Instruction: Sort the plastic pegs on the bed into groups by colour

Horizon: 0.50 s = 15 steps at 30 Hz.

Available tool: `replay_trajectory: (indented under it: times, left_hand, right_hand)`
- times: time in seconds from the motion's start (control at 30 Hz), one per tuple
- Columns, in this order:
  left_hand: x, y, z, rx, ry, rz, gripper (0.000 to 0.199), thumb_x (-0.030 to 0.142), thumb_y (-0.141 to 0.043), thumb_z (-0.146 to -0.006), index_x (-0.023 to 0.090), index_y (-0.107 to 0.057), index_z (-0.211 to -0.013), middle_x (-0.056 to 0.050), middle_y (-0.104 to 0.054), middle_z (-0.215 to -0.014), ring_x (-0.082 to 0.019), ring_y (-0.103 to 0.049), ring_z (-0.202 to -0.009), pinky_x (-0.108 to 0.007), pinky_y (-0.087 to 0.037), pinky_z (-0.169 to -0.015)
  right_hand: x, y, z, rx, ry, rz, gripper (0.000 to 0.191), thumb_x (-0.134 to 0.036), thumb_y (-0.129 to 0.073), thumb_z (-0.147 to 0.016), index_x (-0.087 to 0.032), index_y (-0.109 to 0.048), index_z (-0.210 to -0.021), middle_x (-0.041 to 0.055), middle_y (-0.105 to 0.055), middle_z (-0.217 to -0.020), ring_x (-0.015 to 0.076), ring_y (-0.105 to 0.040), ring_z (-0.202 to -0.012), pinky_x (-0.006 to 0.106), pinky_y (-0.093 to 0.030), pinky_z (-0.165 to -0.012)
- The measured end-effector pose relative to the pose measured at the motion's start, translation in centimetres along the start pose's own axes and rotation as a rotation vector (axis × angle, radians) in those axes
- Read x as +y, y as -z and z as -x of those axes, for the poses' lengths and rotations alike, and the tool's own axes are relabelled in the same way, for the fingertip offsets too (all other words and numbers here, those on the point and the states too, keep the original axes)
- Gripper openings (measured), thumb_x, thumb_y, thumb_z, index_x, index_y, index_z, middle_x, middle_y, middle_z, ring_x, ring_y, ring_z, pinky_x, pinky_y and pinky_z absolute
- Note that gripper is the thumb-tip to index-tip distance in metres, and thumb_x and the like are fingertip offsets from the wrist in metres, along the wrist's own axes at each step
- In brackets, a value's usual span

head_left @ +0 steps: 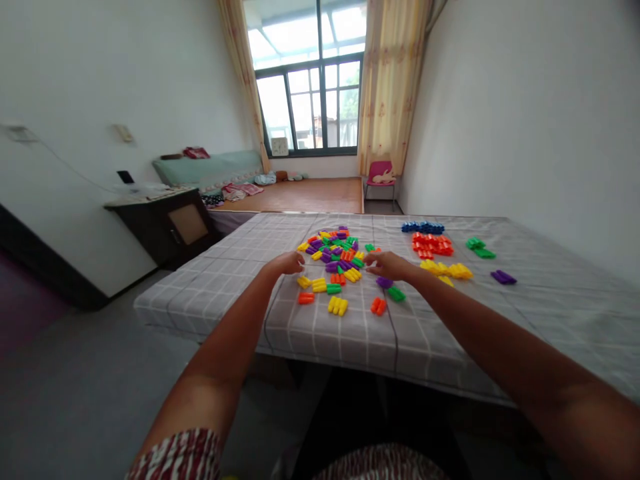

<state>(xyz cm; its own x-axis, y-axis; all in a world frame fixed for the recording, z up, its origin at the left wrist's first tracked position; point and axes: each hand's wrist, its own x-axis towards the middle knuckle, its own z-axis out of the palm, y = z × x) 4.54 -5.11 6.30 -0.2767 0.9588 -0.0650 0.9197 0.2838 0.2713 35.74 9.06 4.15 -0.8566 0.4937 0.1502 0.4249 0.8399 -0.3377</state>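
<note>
A mixed pile of small plastic building pieces in purple, yellow, green and orange lies on the checked cloth between my hands. My left hand is at the pile's left edge, its fingers loosely bent and a little apart, with nothing visible in them. On the pile's right side, my right hand reaches in with thumb and fingers apart, close to a green piece. Below it are a purple piece and a green piece. Nearer me lie a yellow piece and an orange piece.
Colour groups lie to the right: blue pieces, orange pieces, yellow pieces, green pieces and purple pieces. The table has its front edge before me. A dark cabinet stands left; a pink chair is behind.
</note>
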Motion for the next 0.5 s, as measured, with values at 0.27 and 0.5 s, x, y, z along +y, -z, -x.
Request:
replay_trajectory:
  times: [0.27, 0.5]
  left_hand:
    - [0.7, -3.1, -4.3, 0.092, -0.092, 0.024, 0.038, 0.029, -0.061, -0.080, 0.026, -0.066, -0.117, -0.001, -0.070, -0.114, -0.016, -0.064, -0.097, -0.022, -0.048, -0.085]
    - [1.8, -2.2, -9.1, 0.162, 0.012, -0.035, 0.033, 0.041, -0.048, -0.087, 0.021, -0.073, -0.097, -0.009, -0.073, -0.100, -0.024, -0.066, -0.094, -0.030, -0.050, -0.080]
  right_hand:
    - [-2.6, -2.7, -2.1, -0.018, 0.087, 0.109, 0.034, -0.021, -0.066, -0.076, -0.023, -0.066, -0.110, 0.0084, -0.062, -0.117, 0.0219, -0.061, -0.101, 0.029, -0.048, -0.082]
    - [0.6, -3.5, -1.6, 0.052, -0.005, 0.069, 0.026, -0.011, -0.054, -0.078, -0.020, -0.066, -0.100, 0.0068, -0.066, -0.103, 0.0177, -0.063, -0.087, 0.028, -0.046, -0.079]
